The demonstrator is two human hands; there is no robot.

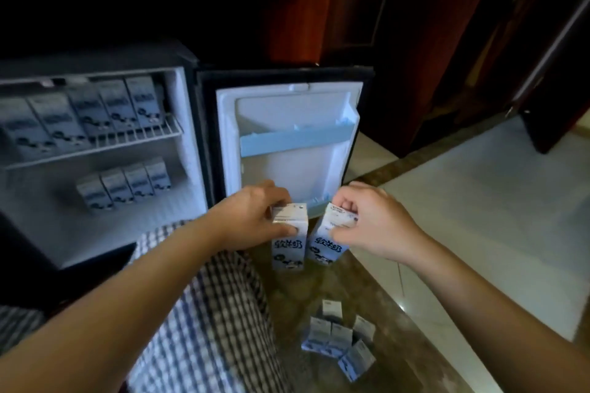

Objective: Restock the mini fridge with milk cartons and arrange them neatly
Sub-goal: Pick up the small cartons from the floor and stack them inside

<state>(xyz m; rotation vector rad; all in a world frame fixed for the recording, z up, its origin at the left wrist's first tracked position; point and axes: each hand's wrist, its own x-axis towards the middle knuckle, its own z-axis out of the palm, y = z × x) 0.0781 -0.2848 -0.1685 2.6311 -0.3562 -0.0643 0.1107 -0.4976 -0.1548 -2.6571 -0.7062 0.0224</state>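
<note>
My left hand (pixel 255 217) grips the top of a white-and-blue milk carton (pixel 289 252), held upright in front of the open fridge door (pixel 287 166). Beside it, my right hand (pixel 367 220) grips a second carton (pixel 324 250), tilted slightly left so the two almost touch. The mini fridge (pixel 188 137) stands open at the left. Several cartons (pixel 86 115) line its wire upper shelf, and several smaller-looking ones (pixel 124 185) stand in a row on the fridge floor.
Several loose cartons (pixel 341 341) lie in a pile on the brown marble floor strip near my right forearm. The door's pale blue shelf rail (pixel 297 139) holds nothing. My checkered-trousered knee (pixel 217 313) fills the lower middle. Dark wooden furniture stands behind.
</note>
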